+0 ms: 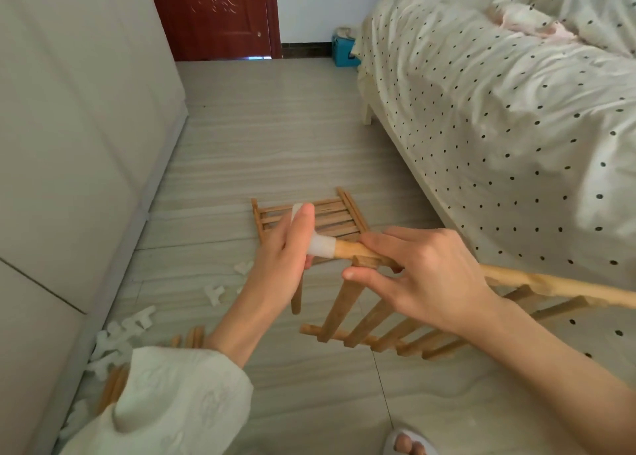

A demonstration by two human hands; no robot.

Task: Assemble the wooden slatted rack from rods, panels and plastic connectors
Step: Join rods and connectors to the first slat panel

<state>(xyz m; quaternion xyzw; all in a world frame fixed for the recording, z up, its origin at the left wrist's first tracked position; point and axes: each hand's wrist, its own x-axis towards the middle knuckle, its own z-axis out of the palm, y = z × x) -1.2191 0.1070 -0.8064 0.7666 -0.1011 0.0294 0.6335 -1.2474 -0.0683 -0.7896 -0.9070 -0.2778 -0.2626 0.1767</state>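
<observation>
**Lead:** Connector first. Your left hand (285, 248) has its fingers curled round the translucent plastic connector (321, 245), which sits on the end of the slatted panel's rail (358, 251). Your right hand (423, 275) lies over that rail just beside the connector, fingers mostly extended and thumb underneath, steadying it rather than clamping hard.

**Second:** So how should you seat it?

**Lead:** Push along the rail, not across it. As I judge it, the socket looks only partly on, so keep your left wrist in line with the wood and twist a little while pressing. Brace with your right hand close to the joint so the rail cannot flex.

**Second:** Which way does the piece run?

**Lead:** The slatted panel (395, 320) you hold is up off the floor, between your two hands and out beyond your right wrist. Its long axis follows the rail, from the connector at your left hand away toward the bed (516, 127) on your right. The slats hang down and toward you from that rail to a second rail below your right hand.

**Second:** Anything else near you?

**Lead:** A smaller slatted panel (309, 217) lies flat on the floor just beyond your left hand. Loose white connectors (117, 334) and several wooden rods (192, 337) lie on the floor by your left sleeve.
</observation>
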